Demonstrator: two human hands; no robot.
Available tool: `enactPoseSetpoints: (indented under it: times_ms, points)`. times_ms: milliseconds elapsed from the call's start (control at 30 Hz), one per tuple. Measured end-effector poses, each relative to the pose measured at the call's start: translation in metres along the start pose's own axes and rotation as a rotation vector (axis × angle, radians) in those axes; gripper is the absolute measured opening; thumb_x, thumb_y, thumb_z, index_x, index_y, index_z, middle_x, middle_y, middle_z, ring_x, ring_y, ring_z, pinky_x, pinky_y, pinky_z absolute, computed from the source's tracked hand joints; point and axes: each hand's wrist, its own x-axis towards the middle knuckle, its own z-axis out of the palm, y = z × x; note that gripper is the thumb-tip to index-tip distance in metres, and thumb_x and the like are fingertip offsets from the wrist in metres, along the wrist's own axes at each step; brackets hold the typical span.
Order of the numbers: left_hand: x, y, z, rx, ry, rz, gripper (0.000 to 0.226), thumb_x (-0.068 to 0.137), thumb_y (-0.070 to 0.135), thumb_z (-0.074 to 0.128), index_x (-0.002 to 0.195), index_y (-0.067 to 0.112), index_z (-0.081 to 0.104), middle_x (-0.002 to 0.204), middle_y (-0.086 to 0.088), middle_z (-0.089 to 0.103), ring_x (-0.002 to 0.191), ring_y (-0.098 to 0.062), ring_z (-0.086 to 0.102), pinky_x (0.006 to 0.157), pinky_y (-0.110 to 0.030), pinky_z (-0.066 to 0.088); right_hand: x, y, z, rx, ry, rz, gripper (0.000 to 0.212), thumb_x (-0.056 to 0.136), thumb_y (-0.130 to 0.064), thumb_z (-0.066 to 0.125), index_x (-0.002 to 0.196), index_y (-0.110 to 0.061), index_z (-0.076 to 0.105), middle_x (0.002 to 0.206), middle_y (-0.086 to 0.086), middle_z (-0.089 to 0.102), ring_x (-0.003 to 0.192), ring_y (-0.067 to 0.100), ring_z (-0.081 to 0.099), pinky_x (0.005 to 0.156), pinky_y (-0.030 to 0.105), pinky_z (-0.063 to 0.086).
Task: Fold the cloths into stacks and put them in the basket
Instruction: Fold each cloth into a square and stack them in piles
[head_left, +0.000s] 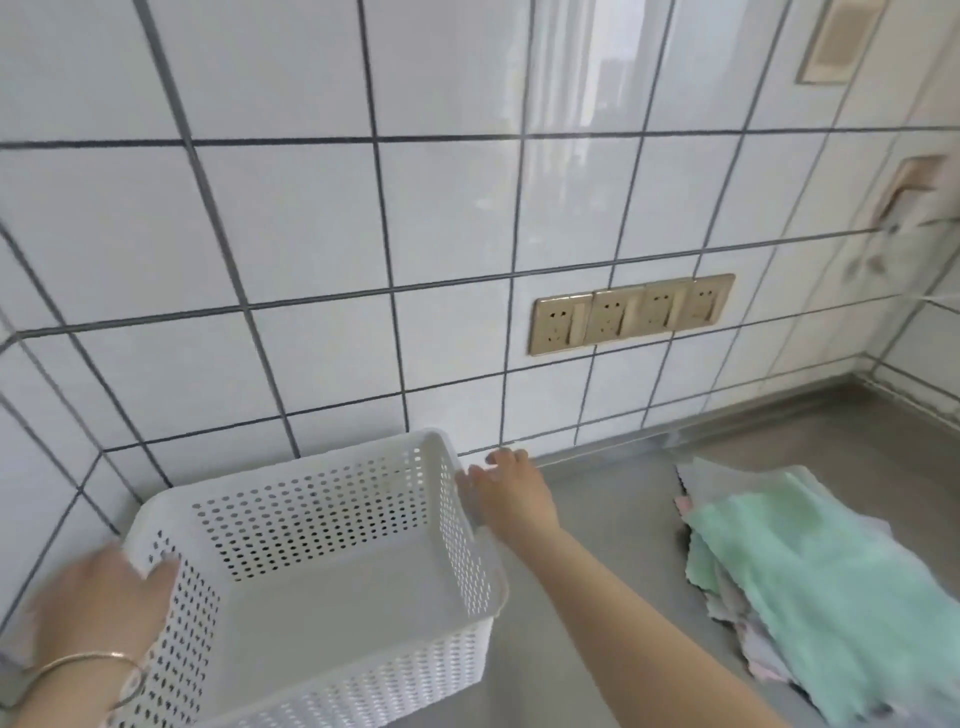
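1. Left hand (98, 597): grips the near-left rim of the basket (322, 691), thumb hooked over the rim to the inside, fingers on the outer wall. The hand is blurred; single fingers are hard to make out. Two thin bangles (91, 665) sit on the wrist.
2. Right hand (511, 496): at the far-right corner of the basket, thumb side against the rim. The fingers reach forward and look only slightly bent. Whether they clasp the rim or merely touch it cannot be told.
3. Basket: white, perforated, upright on the grey desk (597, 545), close to the tiled wall (311, 208). Nothing shows inside it. Its near corner is cut off by the lower frame edge.
4. Cloths (810, 587): a loose pile on the desk, well to the right of the basket, apart from both hands. A mint-green cloth lies on top; pink and white edges show beneath. The pile runs off the right and lower frame edges, so its full extent is not seen.
5. Sockets (631, 314): a gold-coloured row on the wall behind the right hand.
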Motion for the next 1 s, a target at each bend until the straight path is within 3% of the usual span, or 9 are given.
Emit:
enactPoseSetpoints:
  times_ms: [67,167,300,400,567,667,800,933,1000]
  points:
    - [-0.018,0.043,-0.013,-0.104,0.097,0.142,0.038,0.081,0.033,0.057,0.102,0.001,0.055,0.084,-0.022,0.061,0.077,-0.04,0.058,0.071,-0.049,0.051,-0.018,0.015,-0.02,0.023,0.237,-0.159,0.036,0.092,-0.03,0.04,0.121,-0.013,0.052,0.119,0.004,0.052,0.111,0.023,0.046,0.09,0.035,0.04]
    - [-0.062,0.139,-0.027,-0.249,0.253,0.423,0.039,0.082,0.027,0.055,0.114,0.004,0.055,0.112,-0.023,0.059,0.104,-0.042,0.054,0.088,-0.052,0.043,-0.052,0.051,-0.054,0.001,0.44,-0.267,0.036,0.085,-0.026,0.038,0.11,-0.01,0.057,0.103,0.007,0.059,0.097,0.028,0.052,0.081,0.036,0.045]
    - [-0.127,0.248,0.001,-0.47,0.3,0.747,0.04,0.076,0.032,0.045,0.1,0.008,0.065,0.11,-0.016,0.061,0.113,-0.033,0.045,0.103,-0.037,0.026,-0.082,0.142,-0.074,-0.052,0.362,-0.076,0.033,0.081,-0.021,0.046,0.11,-0.011,0.058,0.105,0.006,0.058,0.099,0.028,0.051,0.083,0.034,0.041]
    - [-0.185,0.314,0.039,-0.549,0.261,0.958,0.034,0.078,0.03,0.044,0.093,0.01,0.067,0.1,-0.009,0.064,0.106,-0.029,0.049,0.096,-0.023,0.025,-0.102,0.22,-0.089,-0.102,0.3,0.061,0.037,0.079,-0.022,0.044,0.112,-0.014,0.057,0.108,0.004,0.058,0.104,0.026,0.049,0.087,0.033,0.04]
    - [-0.299,0.407,0.15,-0.447,-0.005,1.18,0.03,0.076,0.03,0.042,0.088,0.016,0.066,0.091,-0.002,0.067,0.098,-0.014,0.046,0.086,-0.024,0.033,-0.134,0.368,-0.134,-0.21,0.253,0.131,0.028,0.076,-0.013,0.057,0.103,-0.015,0.063,0.098,0.0,0.063,0.095,0.025,0.057,0.075,0.034,0.051]
    - [-0.348,0.428,0.207,-0.306,-0.229,1.253,0.027,0.069,0.032,0.045,0.083,0.023,0.067,0.084,0.006,0.068,0.086,-0.012,0.061,0.079,-0.019,0.039,-0.146,0.426,-0.152,-0.283,0.168,0.024,0.043,0.053,-0.014,0.068,0.095,-0.023,0.066,0.09,-0.009,0.065,0.083,0.018,0.062,0.062,0.025,0.054]
    - [-0.406,0.445,0.258,-0.193,-0.433,1.167,0.032,0.055,0.039,0.065,0.086,0.033,0.069,0.083,0.019,0.067,0.078,-0.003,0.067,0.071,-0.014,0.053,-0.144,0.479,-0.17,-0.356,-0.044,-0.079,0.061,0.04,-0.026,0.08,0.099,-0.03,0.066,0.102,-0.013,0.067,0.094,0.011,0.064,0.074,0.022,0.053]
    - [-0.443,0.45,0.289,-0.097,-0.611,0.897,0.055,0.085,0.047,0.051,0.133,0.021,0.045,0.138,0.01,0.044,0.127,-0.01,0.045,0.105,-0.022,0.035,-0.142,0.508,-0.164,-0.418,-0.155,-0.155,0.056,0.041,-0.028,0.082,0.096,-0.031,0.07,0.102,-0.011,0.069,0.093,0.013,0.067,0.077,0.022,0.053]
    - [-0.457,0.451,0.302,-0.047,-0.633,0.816,0.065,0.085,0.06,0.042,0.136,0.02,0.04,0.145,0.01,0.034,0.13,-0.012,0.04,0.105,-0.026,0.034,-0.136,0.52,-0.16,-0.449,-0.167,-0.197,0.05,0.044,-0.026,0.081,0.093,-0.029,0.072,0.101,-0.009,0.07,0.089,0.015,0.068,0.074,0.023,0.053]
